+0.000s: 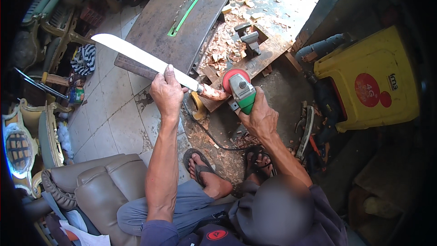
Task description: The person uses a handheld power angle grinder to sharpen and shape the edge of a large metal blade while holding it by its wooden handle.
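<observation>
Gripping the machete (141, 58) by its blade near the wooden handle (214, 93), the left hand (166, 92) has its fingers closed. The right hand (261, 117) has its fingers wrapped around the angle grinder (242, 92); its red disc (228, 76) sits at the handle's end, beside the desk (154, 23).

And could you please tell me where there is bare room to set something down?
The dark table looks bare between its green-edged slot and left edge, beyond the long blade. Pale tiles lie open between that blade and the brown sofa. It is crowded around the metal vise, among wood chips, and where the grinder works by the handle.
</observation>
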`<act>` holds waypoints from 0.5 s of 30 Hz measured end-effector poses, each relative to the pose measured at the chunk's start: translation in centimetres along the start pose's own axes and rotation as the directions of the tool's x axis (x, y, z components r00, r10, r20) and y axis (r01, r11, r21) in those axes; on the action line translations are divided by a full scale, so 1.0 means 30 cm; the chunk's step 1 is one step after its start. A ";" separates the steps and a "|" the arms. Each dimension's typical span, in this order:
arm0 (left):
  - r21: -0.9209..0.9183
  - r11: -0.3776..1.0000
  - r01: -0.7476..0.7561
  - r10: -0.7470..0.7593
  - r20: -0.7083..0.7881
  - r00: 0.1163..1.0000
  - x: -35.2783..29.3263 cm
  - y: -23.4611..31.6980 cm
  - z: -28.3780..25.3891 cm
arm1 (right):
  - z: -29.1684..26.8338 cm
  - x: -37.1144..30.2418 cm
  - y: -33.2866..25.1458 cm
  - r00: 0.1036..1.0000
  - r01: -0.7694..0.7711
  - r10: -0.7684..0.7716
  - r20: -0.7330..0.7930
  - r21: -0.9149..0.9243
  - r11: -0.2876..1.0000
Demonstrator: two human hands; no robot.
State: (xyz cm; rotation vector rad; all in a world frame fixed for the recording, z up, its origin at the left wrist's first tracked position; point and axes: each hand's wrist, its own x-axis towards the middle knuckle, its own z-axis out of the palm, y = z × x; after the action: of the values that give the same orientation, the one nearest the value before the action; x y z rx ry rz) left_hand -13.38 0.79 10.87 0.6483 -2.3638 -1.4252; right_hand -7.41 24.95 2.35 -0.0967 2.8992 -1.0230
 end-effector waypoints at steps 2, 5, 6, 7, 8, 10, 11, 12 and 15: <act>0.004 1.000 -0.008 0.008 0.002 1.000 0.001 -0.005 0.000 | -0.003 0.000 -0.005 1.000 0.013 -0.013 0.003 -0.004 1.000; 0.005 1.000 -0.022 0.022 -0.005 1.000 0.003 0.000 -0.004 | -0.012 0.007 -0.014 1.000 0.028 -0.028 0.004 -0.019 0.999; 0.019 0.999 -0.037 0.037 -0.005 0.999 -0.007 0.003 0.002 | -0.012 0.007 -0.007 1.000 0.018 -0.018 0.005 -0.021 1.000; 0.037 0.998 -0.052 0.052 -0.005 0.999 -0.012 0.003 0.004 | -0.009 0.008 -0.005 1.000 0.008 -0.008 0.007 -0.020 1.000; 0.034 0.997 -0.066 0.066 -0.002 0.998 -0.012 0.004 0.003 | -0.007 0.011 -0.006 1.000 0.014 -0.014 0.013 -0.022 1.000; 0.024 0.995 -0.093 0.093 0.004 0.996 -0.014 0.006 -0.001 | -0.010 0.020 -0.016 0.999 0.029 -0.028 0.027 -0.028 0.999; 0.057 0.993 -0.102 0.102 0.006 0.995 -0.017 0.008 -0.003 | -0.009 0.023 -0.018 1.000 0.026 -0.026 0.017 -0.014 1.000; 0.091 0.990 -0.111 0.110 0.008 0.994 -0.020 0.010 -0.005 | -0.004 0.027 -0.019 1.000 0.025 -0.025 0.006 0.000 1.000; 0.079 0.985 -0.152 0.152 0.007 0.988 -0.018 0.015 0.003 | -0.010 0.044 -0.037 1.000 0.010 -0.011 0.029 0.009 1.000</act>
State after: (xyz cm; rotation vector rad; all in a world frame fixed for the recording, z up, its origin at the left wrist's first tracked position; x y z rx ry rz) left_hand -13.07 1.32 11.20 0.4751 -2.4240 -1.2734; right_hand -8.70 24.17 3.21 -0.1252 2.8709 -1.0273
